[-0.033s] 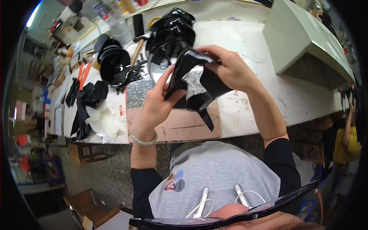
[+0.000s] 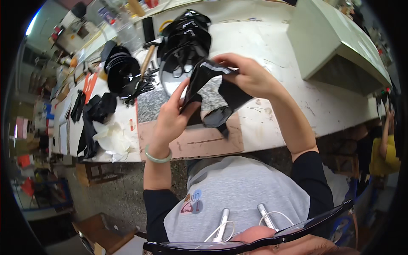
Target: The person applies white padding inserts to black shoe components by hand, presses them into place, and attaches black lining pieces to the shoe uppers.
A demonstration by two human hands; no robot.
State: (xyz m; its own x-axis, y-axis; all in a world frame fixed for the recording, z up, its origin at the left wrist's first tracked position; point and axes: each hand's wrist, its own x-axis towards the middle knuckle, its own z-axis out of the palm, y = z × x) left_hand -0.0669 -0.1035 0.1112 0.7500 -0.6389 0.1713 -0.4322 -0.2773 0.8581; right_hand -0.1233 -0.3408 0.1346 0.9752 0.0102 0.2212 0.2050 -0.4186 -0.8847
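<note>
Between my hands is a glossy black patent-leather shoe upper point(image 2: 233, 94), bent into an open loop with a loose flap at its lower end. My left hand point(image 2: 170, 120) grips its left edge, thumb inside and fingers outside. At the upper right edge, my right hand point(image 2: 251, 77) pinches it; the fingertips are partly hidden behind the leather. The upper is held above a speckled stone slab point(image 2: 148, 104) and a pinkish-brown board point(image 2: 191, 143). Just beyond it stands a stack of similar glossy black uppers point(image 2: 187, 38).
A second black stack point(image 2: 121, 70) lies to the left, beside a wooden-handled hammer point(image 2: 148, 60) and small black scraps point(image 2: 146, 83). Nearer are black cloth pieces point(image 2: 95, 110) and crumpled whitish sheets point(image 2: 112, 138). A large pale box-like hood point(image 2: 340, 46) stands at the right.
The upper's hanging flap has swung up and looks shorter. Both hands keep their hold, and the bench sits slightly further left in view.
</note>
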